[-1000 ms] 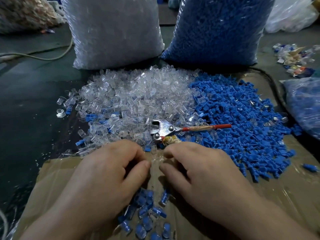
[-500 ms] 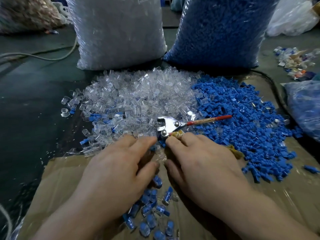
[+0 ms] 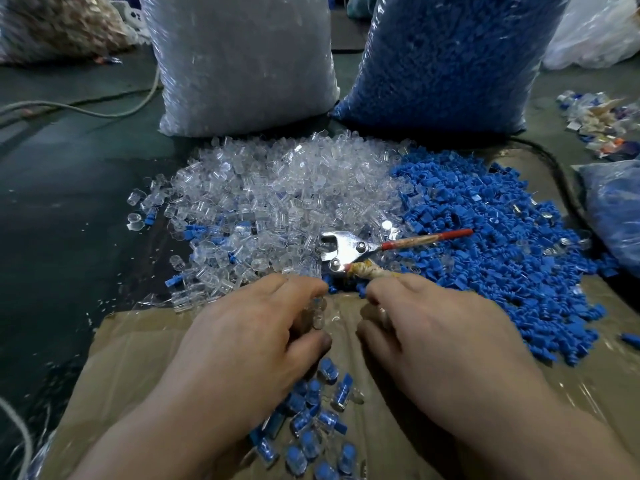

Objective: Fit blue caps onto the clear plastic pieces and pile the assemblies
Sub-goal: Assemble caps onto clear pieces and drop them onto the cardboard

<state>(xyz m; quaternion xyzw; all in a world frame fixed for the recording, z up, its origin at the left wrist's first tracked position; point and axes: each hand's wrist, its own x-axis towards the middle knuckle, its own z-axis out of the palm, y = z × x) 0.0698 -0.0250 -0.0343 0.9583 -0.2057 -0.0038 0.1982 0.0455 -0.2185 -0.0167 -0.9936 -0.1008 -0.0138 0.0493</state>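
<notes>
Both hands are drawing apart since half a second ago. The fingertips that were nearly meeting below the pliers (image 3: pixel 346 249) are now showing a strip of cardboard (image 3: pixel 138 358) between them, and the right hand (image 3: pixel 436 337) is sitting a little further right.

My left hand (image 3: pixel 242 344) is curling forefinger and thumb around a clear piece (image 3: pixel 319 315), pinching it at the near edge of the heap of clear pieces (image 3: pixel 277 202). The right hand's fingers are bending down at the near edge of the blue caps (image 3: pixel 485 244). Its fingertips are tucking out of sight, so I cannot tell whether it is holding anything. Blur is softening both hands.

The pile of assemblies (image 3: pixel 311 420) is lying on the cardboard between my wrists, partly hiding under the left forearm and running off the bottom edge. One pliers handle is disappearing behind the right forefinger. The clear bag (image 3: pixel 242 64) and the blue bag (image 3: pixel 443 57) are standing behind the heaps, their tops cut off.

Bare cardboard is lying open between the hands and left of my left hand. On the right, the caps are spilling close against the right hand.
</notes>
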